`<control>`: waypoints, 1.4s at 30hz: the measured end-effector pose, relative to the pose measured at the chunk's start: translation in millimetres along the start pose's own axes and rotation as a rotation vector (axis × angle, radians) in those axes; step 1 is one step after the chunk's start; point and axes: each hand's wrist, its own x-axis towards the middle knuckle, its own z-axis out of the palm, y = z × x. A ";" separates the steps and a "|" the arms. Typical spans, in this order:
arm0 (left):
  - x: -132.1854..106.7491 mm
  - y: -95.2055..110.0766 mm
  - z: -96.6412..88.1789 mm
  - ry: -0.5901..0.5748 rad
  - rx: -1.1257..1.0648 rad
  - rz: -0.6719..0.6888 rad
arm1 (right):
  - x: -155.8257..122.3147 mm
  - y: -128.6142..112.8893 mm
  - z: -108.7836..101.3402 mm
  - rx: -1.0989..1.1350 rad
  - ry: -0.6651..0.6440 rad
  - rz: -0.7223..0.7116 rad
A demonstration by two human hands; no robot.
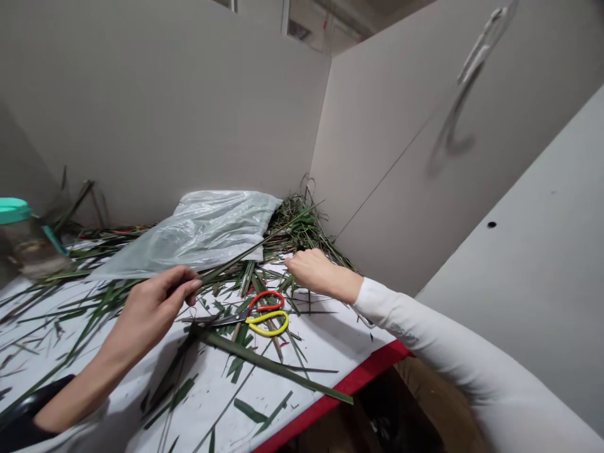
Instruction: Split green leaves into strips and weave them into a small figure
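Count: hands, 2: the left hand and the right hand. Green leaf strip in the left grip: 1. Loose leaf strips on the table: too many to count. Scissors: 1 pair. Clear plastic bag: 1. Jar with teal lid: 1. Grey upright panels: 3.
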 end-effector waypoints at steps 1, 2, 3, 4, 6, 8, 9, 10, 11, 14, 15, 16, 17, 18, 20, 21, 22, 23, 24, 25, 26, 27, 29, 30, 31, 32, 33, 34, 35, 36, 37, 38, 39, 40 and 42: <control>-0.2 0.5 -0.4 0.006 -0.024 -0.007 | 3.0 -3.5 2.3 0.009 0.003 -0.012; -0.4 1.4 -0.6 0.011 -0.051 -0.013 | 5.5 -7.5 4.9 0.020 0.004 -0.028; -0.6 2.4 -0.6 0.020 -0.078 -0.020 | 7.3 -12.3 7.8 0.032 0.005 -0.048; -0.9 3.4 -0.4 0.027 -0.101 -0.025 | 8.4 -17.6 10.9 0.045 0.005 -0.070; -1.5 4.7 0.7 0.043 -0.124 -0.033 | 9.1 -29.6 18.3 0.075 0.006 -0.115; -2.2 4.9 2.6 0.058 -0.151 -0.036 | 9.3 -41.4 27.5 0.106 0.009 -0.150; -2.7 4.8 3.8 0.060 -0.169 -0.038 | 9.7 -46.8 32.8 0.122 0.011 -0.163; -3.3 4.7 4.9 0.057 -0.189 -0.040 | 10.5 -51.5 38.4 0.137 0.013 -0.171; -4.2 5.1 5.8 0.049 -0.210 -0.043 | 11.5 -55.5 44.0 0.153 0.018 -0.175; -8.1 9.5 7.2 0.021 -0.267 -0.050 | 14.8 -61.4 57.3 0.200 0.043 -0.167; -9.8 12.1 7.2 0.013 -0.294 -0.055 | 15.3 -60.9 59.5 0.220 0.054 -0.168; -11.6 14.9 7.1 0.004 -0.329 -0.061 | 15.1 -59.1 60.1 0.244 0.065 -0.172; -13.4 17.8 7.0 -0.004 -0.376 -0.070 | 14.2 -56.1 59.1 0.271 0.076 -0.177; -15.2 20.5 7.0 -0.007 -0.427 -0.081 | 12.4 -52.2 56.7 0.301 0.087 -0.184; -18.3 24.7 7.9 -0.004 -0.517 -0.110 | 5.9 -43.4 48.9 0.370 0.135 -0.171; -19.7 26.2 8.8 -0.002 -0.547 -0.126 | 1.4 -39.5 44.4 0.407 0.166 -0.167; -20.9 27.3 10.0 -0.004 -0.570 -0.140 | -3.8 -36.7 40.2 0.470 0.232 -0.157; -22.1 28.3 11.4 -0.008 -0.585 -0.154 | -9.3 -35.4 36.6 0.654 0.385 -0.165; -23.2 29.3 12.9 -0.017 -0.593 -0.165 | -15.0 -35.8 34.0 0.826 0.550 -0.191; -24.3 30.4 14.5 -0.026 -0.594 -0.172 | -20.5 -38.0 32.4 0.988 0.683 -0.227; -25.4 31.6 16.3 -0.032 -0.588 -0.177 | -25.3 -41.7 31.9 1.139 0.759 -0.264; -26.6 33.1 18.2 -0.036 -0.578 -0.180 | -29.4 -46.7 32.3 1.262 0.813 -0.292; -29.4 36.7 22.3 -0.034 -0.556 -0.187 | -34.5 -58.2 35.3 1.409 0.869 -0.335; -31.0 38.6 24.6 -0.035 -0.545 -0.189 | -35.5 -63.6 37.5 1.446 0.896 -0.346; -32.8 40.3 26.8 -0.036 -0.534 -0.190 | -35.7 -68.1 40.1 1.458 0.923 -0.352; -34.7 41.9 29.1 -0.041 -0.525 -0.189 | -35.2 -71.5 42.9 1.450 0.955 -0.358; -36.7 43.3 31.2 -0.048 -0.518 -0.186 | -34.3 -73.6 45.7 1.423 0.987 -0.360; -38.6 44.3 33.1 -0.053 -0.511 -0.181 | -33.2 -74.6 48.5 1.378 1.013 -0.359; -40.4 45.0 34.8 -0.056 -0.506 -0.176 | -32.3 -74.6 50.9 1.314 1.029 -0.357; -42.0 45.4 36.2 -0.056 -0.502 -0.170 | -31.5 -73.9 53.0 1.237 1.039 -0.354; -43.5 45.4 37.4 -0.053 -0.498 -0.162 | -31.2 -73.0 54.5 1.152 1.042 -0.354; -44.8 45.1 38.3 -0.049 -0.491 -0.154 | -31.2 -72.1 55.5 1.068 1.043 -0.355; -45.9 44.4 39.0 -0.045 -0.484 -0.144 | -31.7 -71.5 56.1 0.986 1.046 -0.360; -46.9 43.5 39.5 -0.044 -0.481 -0.136 | -32.4 -71.3 56.4 0.909 1.049 -0.367; -48.7 41.5 40.6 -0.048 -0.485 -0.128 | -34.7 -72.2 56.2 0.791 1.057 -0.366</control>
